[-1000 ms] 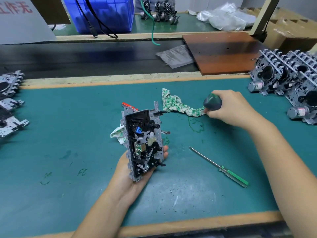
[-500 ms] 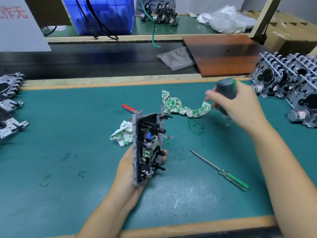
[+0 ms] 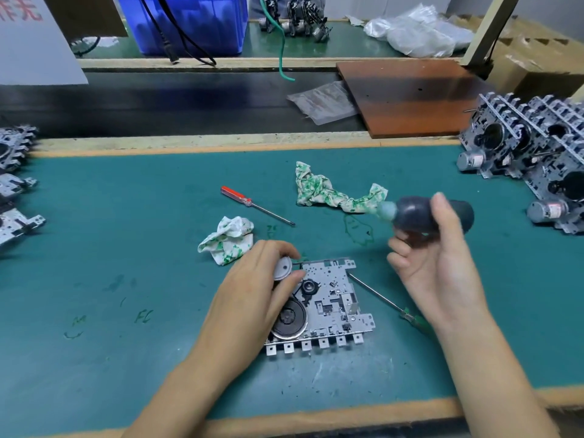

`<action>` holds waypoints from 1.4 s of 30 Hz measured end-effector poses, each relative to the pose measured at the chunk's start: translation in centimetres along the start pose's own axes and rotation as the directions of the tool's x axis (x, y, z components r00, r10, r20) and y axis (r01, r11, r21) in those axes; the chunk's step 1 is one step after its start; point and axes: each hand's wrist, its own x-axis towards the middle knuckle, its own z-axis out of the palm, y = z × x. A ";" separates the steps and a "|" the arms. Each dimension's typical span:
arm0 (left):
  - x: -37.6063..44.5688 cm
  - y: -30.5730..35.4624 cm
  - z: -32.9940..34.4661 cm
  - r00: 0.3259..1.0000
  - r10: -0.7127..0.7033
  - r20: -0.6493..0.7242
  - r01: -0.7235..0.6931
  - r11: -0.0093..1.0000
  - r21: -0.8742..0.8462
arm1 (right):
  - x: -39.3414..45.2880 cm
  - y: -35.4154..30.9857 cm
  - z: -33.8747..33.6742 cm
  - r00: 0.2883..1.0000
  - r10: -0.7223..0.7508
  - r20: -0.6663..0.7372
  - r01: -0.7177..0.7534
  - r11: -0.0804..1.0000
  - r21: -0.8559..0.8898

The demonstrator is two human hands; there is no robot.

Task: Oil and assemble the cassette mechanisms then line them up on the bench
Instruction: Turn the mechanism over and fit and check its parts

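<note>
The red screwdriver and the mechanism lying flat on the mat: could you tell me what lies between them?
In the head view, a crumpled white-and-green rag lies between the red screwdriver and the mechanism, beside the left hand.

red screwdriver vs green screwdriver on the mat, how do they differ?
The red screwdriver lies in full view on the far part of the mat; the green screwdriver lies nearer, its handle mostly hidden under the right hand. The red screwdriver points its tip toward the right and near side; the green screwdriver points its tip up-left at the cassette mechanism. Neither is being held. Both lie flat, with thin metal shafts.
</note>
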 end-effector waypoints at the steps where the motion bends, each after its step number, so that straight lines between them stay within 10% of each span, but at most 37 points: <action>1: 0.1 -0.1 0.0 1.000 -0.002 0.011 0.002 1.000 0.000 | -0.1 0.2 0.0 1.000 -0.024 0.018 0.025 0.999 -0.031; 8: 0.4 -1.1 -1.4 0.987 -0.125 0.103 0.149 0.948 -0.281 | -0.2 0.5 -0.3 0.988 -0.128 0.085 0.142 0.971 -0.194; 14: 0.0 -2.3 -2.1 0.981 -0.189 0.033 0.181 0.855 -0.486 | 0.0 1.7 -0.7 0.885 -0.430 0.178 0.449 0.686 -0.572; 22: -0.9 -1.8 -1.3 0.977 -0.190 0.095 0.212 0.873 -0.438 | 0.5 2.0 -1.0 0.906 -0.403 0.132 0.399 0.707 -0.583; 27: -1.1 -1.5 0.1 0.986 -0.163 0.025 0.163 0.950 -0.266 | -1.5 1.0 -0.1 0.543 -0.761 0.355 0.639 0.101 -0.762; 30: -1.0 -1.7 0.0 0.990 -0.138 0.015 0.136 0.953 -0.271 | -3.2 0.0 0.7 0.633 -0.390 0.669 0.708 -0.060 -0.704; 34: -0.9 -1.9 -0.1 0.996 -0.091 0.021 0.094 0.962 -0.257 | -4.1 0.2 1.5 0.771 0.373 0.516 0.633 -0.365 -0.683; 42: -1.0 -1.5 -0.2 0.997 -0.064 0.035 0.071 0.963 -0.258 | -4.4 0.4 2.5 0.776 0.412 0.477 0.631 -0.494 -0.599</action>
